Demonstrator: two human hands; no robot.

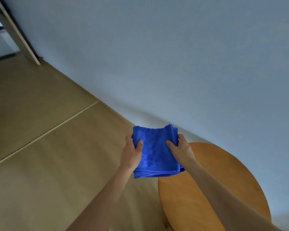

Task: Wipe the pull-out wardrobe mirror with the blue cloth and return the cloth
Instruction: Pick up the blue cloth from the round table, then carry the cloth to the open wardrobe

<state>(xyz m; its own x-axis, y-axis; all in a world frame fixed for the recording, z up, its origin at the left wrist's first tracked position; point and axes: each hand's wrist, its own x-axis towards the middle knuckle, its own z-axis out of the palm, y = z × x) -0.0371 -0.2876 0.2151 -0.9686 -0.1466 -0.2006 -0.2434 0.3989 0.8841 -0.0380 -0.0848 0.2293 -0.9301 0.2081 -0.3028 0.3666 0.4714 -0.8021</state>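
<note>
**Both hands hold the folded blue cloth above the edge of a round table**

Two bare forearms come up from the bottom edge of the view, nearest the camera, and meet at the blue cloth (155, 152). The left hand (132, 152) grips the cloth's left edge: its thumb lies across the front face of the fabric and the fingers curl round behind, out of sight. The right hand (180, 150) grips the right edge in the same way, thumb on the front and fingers wrapped behind the folds. The cloth is folded into several layers and hangs between the two hands as a rough square, its stitched lower hem drooping just below the wrists and its top corners standing a little above the knuckles.

Beneath the right hand and forearm is a round wooden table (223, 172) with an orange-brown top; the forearm crosses over it, and the cloth's lower right corner hangs over the table's near-left rim. Whether the cloth touches the table cannot be told. Under the left hand and forearm lies a tan floor (40, 147), crossed by a pale seam line well to the left of that hand. Beyond both hands rises a plain pale wall (173, 64). Far beyond and to the left of the left hand, a light wooden door frame (17, 32) stands at the wall's end.
</note>
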